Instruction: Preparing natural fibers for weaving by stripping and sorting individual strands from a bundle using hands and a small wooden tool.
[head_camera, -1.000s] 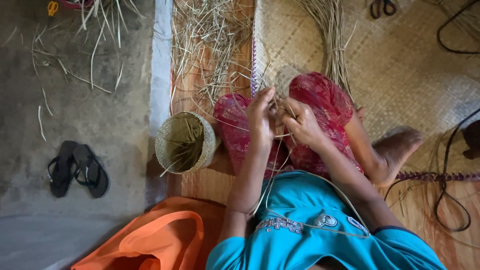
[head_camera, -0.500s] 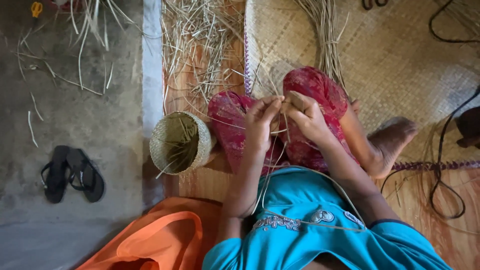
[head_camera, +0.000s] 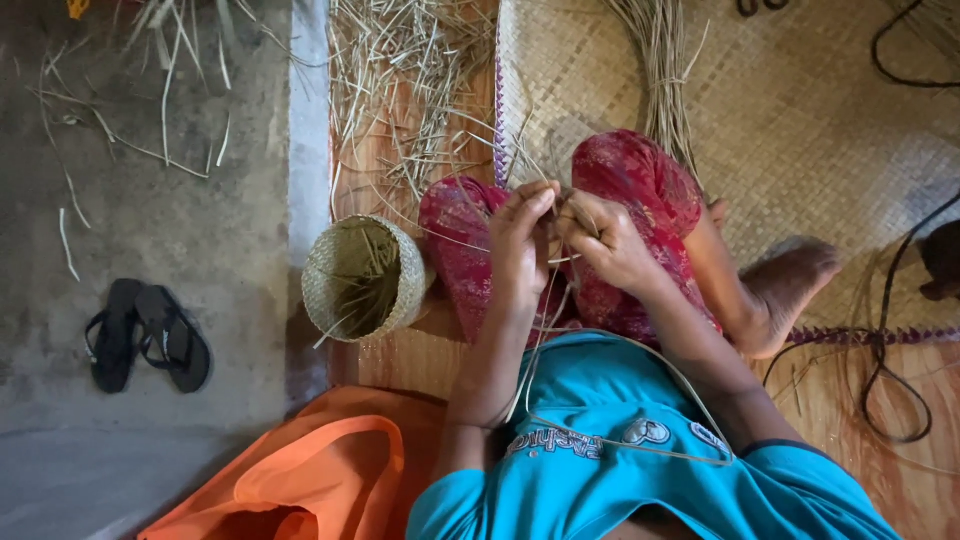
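I sit cross-legged in red patterned trousers and a teal shirt. My left hand and my right hand meet above my knees, both pinching thin pale straw strips between fingertips. Long strands run from the hands down over my shirt in a loop. What the strips join between the fingers is hidden. A small round woven basket with loose strips inside lies just left of my left knee.
A woven mat lies under me, with a bundle of long straw ahead. Cut straw scraps litter the wooden floor. Black sandals rest on concrete at left. Orange cloth lies near left. Black cables trail at right.
My hands have stayed together over the knees, with the fingers shifting slightly on the strips. The view has drifted a little.
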